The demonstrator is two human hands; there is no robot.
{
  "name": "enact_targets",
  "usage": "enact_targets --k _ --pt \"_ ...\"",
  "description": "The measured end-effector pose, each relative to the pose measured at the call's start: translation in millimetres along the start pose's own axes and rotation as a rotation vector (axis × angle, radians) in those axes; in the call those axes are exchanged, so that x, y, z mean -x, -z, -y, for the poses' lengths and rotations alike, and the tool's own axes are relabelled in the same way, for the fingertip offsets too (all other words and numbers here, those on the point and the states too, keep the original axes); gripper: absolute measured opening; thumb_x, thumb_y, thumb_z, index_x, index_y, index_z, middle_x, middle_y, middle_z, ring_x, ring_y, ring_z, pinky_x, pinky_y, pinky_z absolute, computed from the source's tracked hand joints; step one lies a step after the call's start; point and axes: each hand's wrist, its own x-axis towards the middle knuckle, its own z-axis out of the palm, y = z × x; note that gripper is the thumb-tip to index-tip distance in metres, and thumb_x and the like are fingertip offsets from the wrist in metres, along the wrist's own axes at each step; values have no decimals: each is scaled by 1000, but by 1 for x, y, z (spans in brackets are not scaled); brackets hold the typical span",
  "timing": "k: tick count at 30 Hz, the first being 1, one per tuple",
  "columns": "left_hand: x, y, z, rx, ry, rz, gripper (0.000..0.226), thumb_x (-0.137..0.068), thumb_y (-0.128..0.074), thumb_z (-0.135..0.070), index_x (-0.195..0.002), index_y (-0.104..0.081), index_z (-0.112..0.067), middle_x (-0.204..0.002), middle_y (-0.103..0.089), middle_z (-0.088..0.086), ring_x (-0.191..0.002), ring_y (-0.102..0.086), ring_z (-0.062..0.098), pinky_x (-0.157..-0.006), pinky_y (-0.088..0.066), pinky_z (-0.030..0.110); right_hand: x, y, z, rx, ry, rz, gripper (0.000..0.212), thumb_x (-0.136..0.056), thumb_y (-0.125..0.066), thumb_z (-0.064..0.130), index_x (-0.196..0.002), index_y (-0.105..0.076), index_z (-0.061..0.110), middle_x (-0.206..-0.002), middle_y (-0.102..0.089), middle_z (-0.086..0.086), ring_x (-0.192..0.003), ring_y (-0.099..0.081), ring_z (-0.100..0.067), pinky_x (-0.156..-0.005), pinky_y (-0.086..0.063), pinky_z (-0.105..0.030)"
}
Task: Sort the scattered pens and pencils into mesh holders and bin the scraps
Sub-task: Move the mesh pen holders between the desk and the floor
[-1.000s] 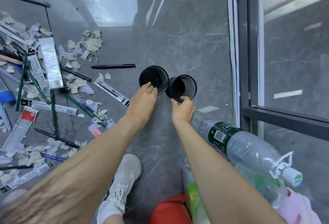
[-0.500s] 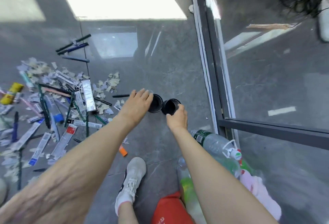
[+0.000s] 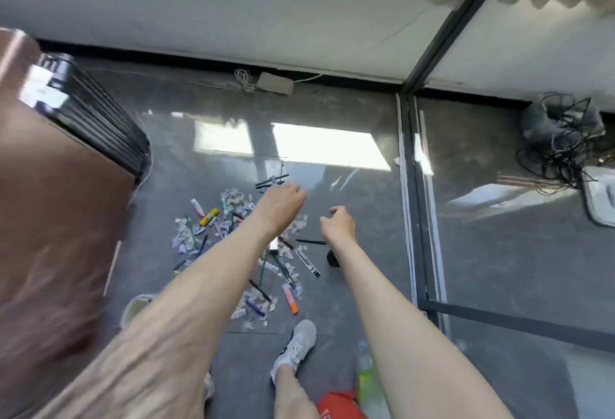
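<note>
Pens (image 3: 253, 249) litter floor (image 3: 362, 205) left of holder (image 3: 332, 258).

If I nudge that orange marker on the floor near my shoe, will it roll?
The orange marker looks short and rounded, so it probably rolls easily on the glossy floor. Paper scraps beside it might stop it.

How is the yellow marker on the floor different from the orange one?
The yellow marker with black print lies at the far left of the mess, while the orange highlighter lies at the near edge, close to the white sneaker. The yellow marker tilts up to the right; the orange highlighter tilts down to the right. Both lie flat on the grey floor among paper scraps, and neither hand touches them.
</note>
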Motion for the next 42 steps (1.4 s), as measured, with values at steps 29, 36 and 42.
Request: enact_targets --k 29,36,42 --pt "462 42 375 387 1169 -390 70 -86 -65 -32 -144 -28 -21 -153 7 24 -142 -6 42 -109 -27 49 273 -382 313 700 925 208 61 -88 -47 13 -143 -21 21 -131 -32 -13 -117 -44 -36 -86 -43 -45" --pt "453 54 401 728 1210 -550 27 -89 -60 -31 -104 -58 -9 -113 -50 17 -98 -56 39 -79 -45 39 253 -403 348 763 907 188 73 -86 -48 10 -147 -13 32 -140 -24 -20 -115 -46 -41 -84 -46 -43" --pt "474 60 412 623 1155 -634 26 -88 -61 -37 -93 -58 -11 -92 -44 8 -83 -57 37 -68 -44 37 245 -436 386 704 894 63 78 -84 -49 4 -147 -15 35 -153 16 -25 -142 -17 -38 -92 -47 -43"
